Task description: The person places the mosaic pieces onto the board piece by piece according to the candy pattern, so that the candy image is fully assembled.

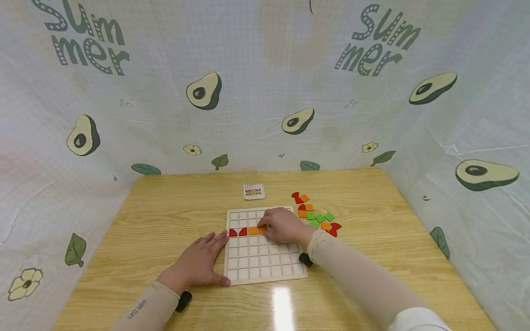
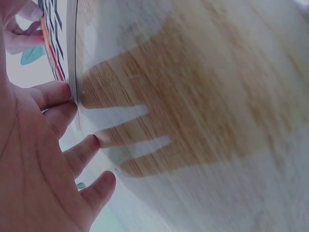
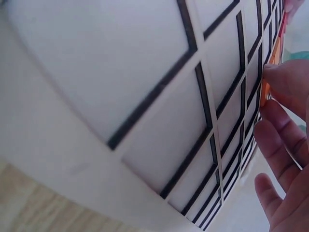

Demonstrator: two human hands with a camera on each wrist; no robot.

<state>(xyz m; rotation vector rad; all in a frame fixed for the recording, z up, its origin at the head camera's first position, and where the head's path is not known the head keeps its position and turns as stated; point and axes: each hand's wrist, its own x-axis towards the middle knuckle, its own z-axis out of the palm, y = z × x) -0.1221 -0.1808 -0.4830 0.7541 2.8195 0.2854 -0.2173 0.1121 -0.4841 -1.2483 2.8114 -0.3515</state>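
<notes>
A pale wooden grid board (image 1: pixel 265 278) lies on the table. Along one of its rows sit two red curved tiles (image 1: pixel 243 231) and an orange square tile (image 1: pixel 253 231). My right hand (image 1: pixel 285 225) pinches another orange tile (image 3: pixel 264 92) between thumb and finger, just right of that row's filled cells. With fingers spread, my left hand (image 1: pixel 200 262) rests at the board's left edge, its thumb at the lower corner and its fingertips near the red tiles. In the left wrist view, the fingertips (image 2: pixel 63 92) touch the board's rim.
Loose tiles lie right of the board: green squares (image 1: pixel 319 218), orange squares (image 1: pixel 304 198) and red curved pieces (image 1: pixel 334 229). Behind the board is a small pattern card (image 1: pixel 254 191). A printed curtain (image 1: pixel 248 55) surrounds the wooden table (image 1: pixel 178 197) at the back and sides.
</notes>
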